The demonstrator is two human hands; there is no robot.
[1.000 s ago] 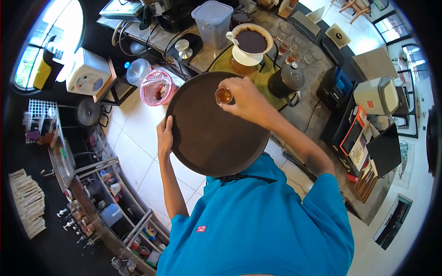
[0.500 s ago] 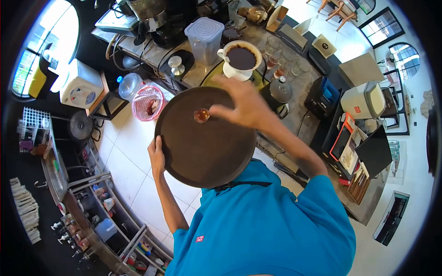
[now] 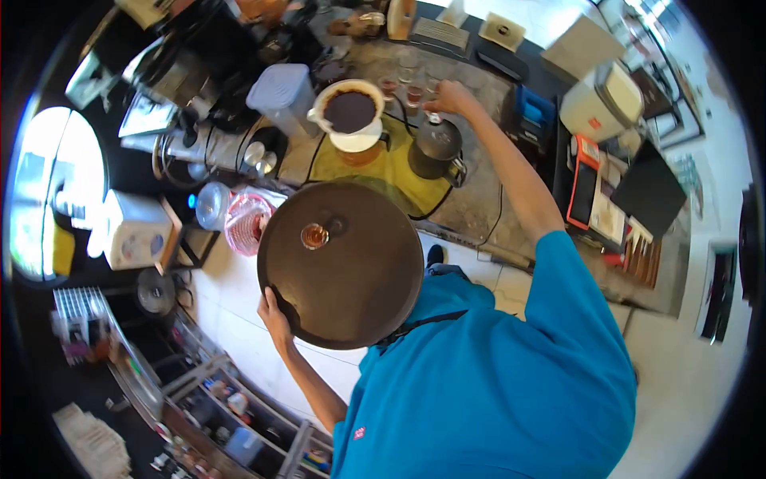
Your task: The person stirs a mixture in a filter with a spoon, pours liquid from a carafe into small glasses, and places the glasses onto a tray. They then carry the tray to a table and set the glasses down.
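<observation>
My left hand grips the lower left edge of a round dark tray. On the tray stands one small glass with amber liquid. My right hand reaches over the counter, fingers bent down at the small glasses; what its fingertips hold, if anything, is too small to make out. Beside it are small glasses with reddish liquid and a dark lidded kettle. A white dripper with a paper filter and dark coffee grounds sits on a yellow-green cloth.
On the counter are a lidded plastic container, a metal tamper and a card terminal. A pink basket and a water bottle stand left of the tray. Shelves with items are at lower left.
My right hand has moved from above the tray, away and right, to the small glasses on the counter. The view has shifted, and the tray with its glass sits slightly lower and left.
</observation>
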